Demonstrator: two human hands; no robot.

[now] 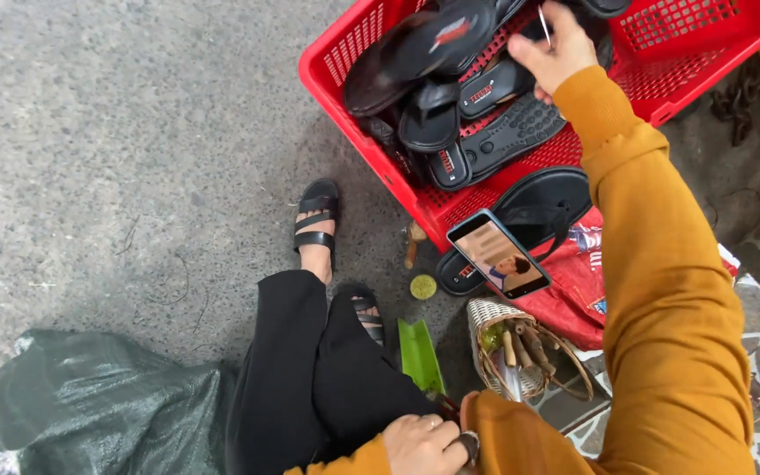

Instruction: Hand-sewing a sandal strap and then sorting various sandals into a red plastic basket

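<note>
Right hand (554, 51), top centre: fingers pinched on a thin metal ring (544, 26) over a red plastic basket (705, 62) heaped with black sandals (450, 88). Left hand (422, 444), bottom centre: fingers curled loosely on the knee, grasping nothing. Centre: smartphone (498, 253), lit, propped on a sandal; woven basket (507, 352); green leaf (420, 356); red printed bag (573, 290).

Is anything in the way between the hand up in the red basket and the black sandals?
Nothing visible is. The right hand is already in the red basket, right among the black sandals, holding something thin at its fingers. The left hand rests on the lap, far from them.
</note>
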